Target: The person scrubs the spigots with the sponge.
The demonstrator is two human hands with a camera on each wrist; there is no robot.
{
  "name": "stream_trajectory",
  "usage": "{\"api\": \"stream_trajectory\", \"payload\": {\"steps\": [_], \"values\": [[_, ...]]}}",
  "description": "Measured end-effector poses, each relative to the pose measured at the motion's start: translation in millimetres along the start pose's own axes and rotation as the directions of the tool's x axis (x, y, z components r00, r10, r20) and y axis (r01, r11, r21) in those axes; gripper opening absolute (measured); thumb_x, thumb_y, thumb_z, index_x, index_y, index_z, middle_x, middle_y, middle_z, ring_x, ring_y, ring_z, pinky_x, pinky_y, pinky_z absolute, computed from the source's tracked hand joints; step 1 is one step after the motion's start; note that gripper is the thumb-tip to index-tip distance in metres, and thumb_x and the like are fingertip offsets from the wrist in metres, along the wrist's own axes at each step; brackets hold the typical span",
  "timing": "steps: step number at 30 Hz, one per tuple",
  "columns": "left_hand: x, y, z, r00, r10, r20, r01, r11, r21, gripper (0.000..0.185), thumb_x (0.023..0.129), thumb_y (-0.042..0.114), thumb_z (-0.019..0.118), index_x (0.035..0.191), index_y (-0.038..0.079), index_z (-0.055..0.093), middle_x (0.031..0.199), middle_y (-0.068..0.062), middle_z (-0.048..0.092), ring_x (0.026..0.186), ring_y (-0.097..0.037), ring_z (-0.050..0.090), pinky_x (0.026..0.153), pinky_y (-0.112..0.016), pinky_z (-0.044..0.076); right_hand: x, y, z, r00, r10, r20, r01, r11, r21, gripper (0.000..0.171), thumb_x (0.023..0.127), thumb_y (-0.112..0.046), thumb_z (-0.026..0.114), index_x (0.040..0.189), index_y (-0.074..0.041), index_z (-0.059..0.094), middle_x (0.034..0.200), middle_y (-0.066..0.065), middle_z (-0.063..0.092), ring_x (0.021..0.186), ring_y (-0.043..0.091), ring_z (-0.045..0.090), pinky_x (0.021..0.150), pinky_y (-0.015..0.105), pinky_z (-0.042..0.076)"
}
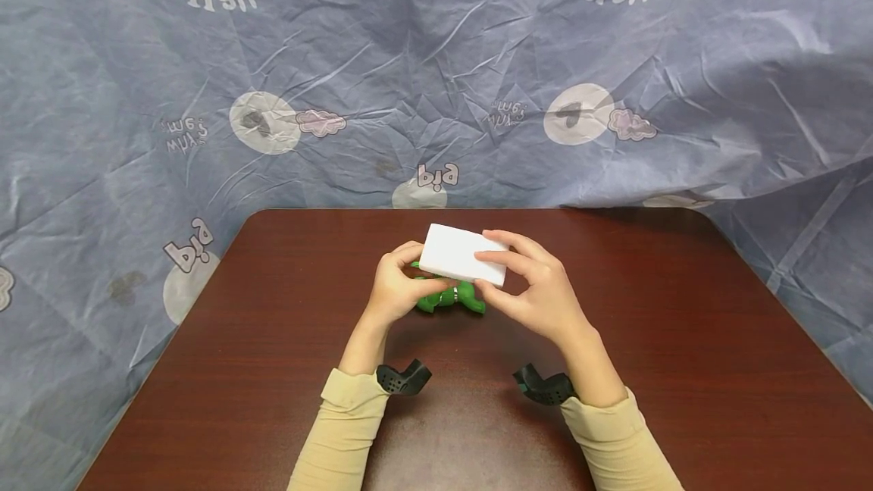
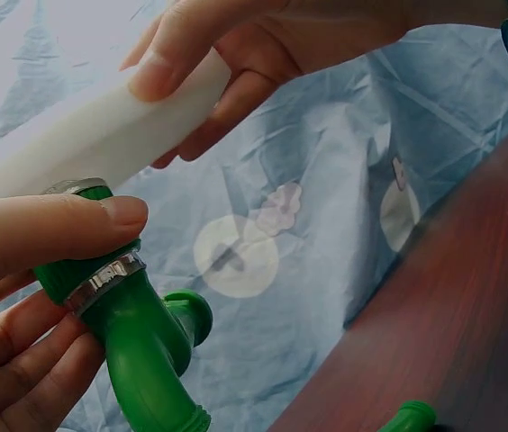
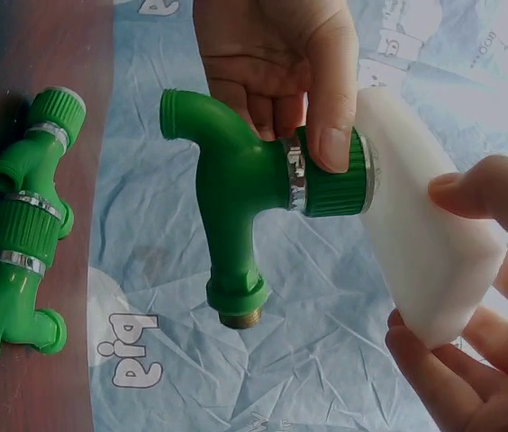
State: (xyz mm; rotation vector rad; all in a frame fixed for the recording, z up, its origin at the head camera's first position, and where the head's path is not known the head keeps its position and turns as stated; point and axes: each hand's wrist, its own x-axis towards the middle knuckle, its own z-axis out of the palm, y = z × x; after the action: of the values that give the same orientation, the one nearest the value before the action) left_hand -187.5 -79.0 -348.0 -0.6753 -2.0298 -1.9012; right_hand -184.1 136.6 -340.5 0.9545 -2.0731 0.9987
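Note:
My left hand (image 1: 404, 283) grips a green plastic tap (image 3: 240, 193) by its ringed collar, thumb across the collar (image 2: 92, 238). The tap hangs above the table, spout pointing down. My right hand (image 1: 508, 279) pinches a white rectangular sponge block (image 1: 464, 254) by its end, and the block's flat face presses against the tap's collar end (image 3: 416, 243). In the head view only a bit of green shows under the block. A second green fitting (image 3: 22, 238) with silver rings lies on the table below the hands; its end also shows in the left wrist view (image 2: 412, 416).
The dark red-brown table (image 1: 273, 370) has rounded far corners. A wrinkled blue printed cloth (image 1: 436, 82) hangs behind it and drapes down both sides. Black wrist mounts (image 1: 402, 379) sit at both cuffs.

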Motion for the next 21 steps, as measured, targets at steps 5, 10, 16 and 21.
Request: {"api": "stream_trajectory", "payload": {"steps": [5, 10, 16, 21], "values": [[0.2, 1.3, 0.6, 1.000, -0.010, -0.022, 0.011, 0.999, 0.033, 0.040, 0.063, -0.008, 0.082, 0.100, -0.008, 0.068, 0.087, -0.016, 0.064, 0.079, -0.009, 0.061, 0.071, -0.045, 0.055, 0.0, 2.2, -1.0, 0.998, 0.032, -0.046, -0.034, 0.998, -0.055, 0.029, 0.069, -0.008, 0.077, 0.098, -0.008, 0.073, 0.116, 0.010, 0.062, 0.104, 0.026, 0.059, 0.086, 0.033, 0.046], [0.8, 1.3, 0.4, 0.997, -0.050, -0.066, 0.050, 0.999, -0.005, 0.042, 0.063, -0.008, 0.082, 0.101, -0.009, 0.065, 0.090, -0.021, 0.065, 0.082, -0.014, 0.062, 0.072, -0.039, 0.056, -0.1, 6.5, -6.8, 0.987, 0.090, -0.131, -0.105, 0.988, -0.117, 0.026, 0.069, -0.008, 0.076, 0.095, -0.008, 0.073, 0.112, 0.009, 0.064, 0.102, 0.025, 0.060, 0.084, 0.028, 0.045], [1.7, 0.4, -1.6, 0.989, -0.115, -0.097, 0.104, 0.987, -0.119, 0.040, 0.066, -0.012, 0.078, 0.100, -0.012, 0.056, 0.087, -0.010, 0.062, 0.074, -0.014, 0.059, 0.060, -0.020, 0.049, -0.9, 10.5, -10.5, 0.993, 0.077, -0.095, -0.076, 0.997, 0.005, 0.031, 0.066, -0.001, 0.076, 0.096, -0.010, 0.072, 0.114, 0.010, 0.063, 0.103, 0.026, 0.059, 0.088, 0.017, 0.040], [2.4, -5.4, -2.3, 0.989, -0.102, -0.104, 0.082, 0.980, -0.180, 0.048, 0.070, -0.014, 0.074, 0.114, -0.013, 0.054, 0.088, -0.005, 0.057, 0.073, -0.010, 0.057, 0.059, -0.017, 0.048, -3.1, 14.3, -10.4, 0.997, 0.078, -0.007, -0.078, 0.997, -0.003, 0.031, 0.068, -0.004, 0.076, 0.098, -0.011, 0.072, 0.116, 0.009, 0.062, 0.105, 0.024, 0.058, 0.089, 0.017, 0.040]]}}
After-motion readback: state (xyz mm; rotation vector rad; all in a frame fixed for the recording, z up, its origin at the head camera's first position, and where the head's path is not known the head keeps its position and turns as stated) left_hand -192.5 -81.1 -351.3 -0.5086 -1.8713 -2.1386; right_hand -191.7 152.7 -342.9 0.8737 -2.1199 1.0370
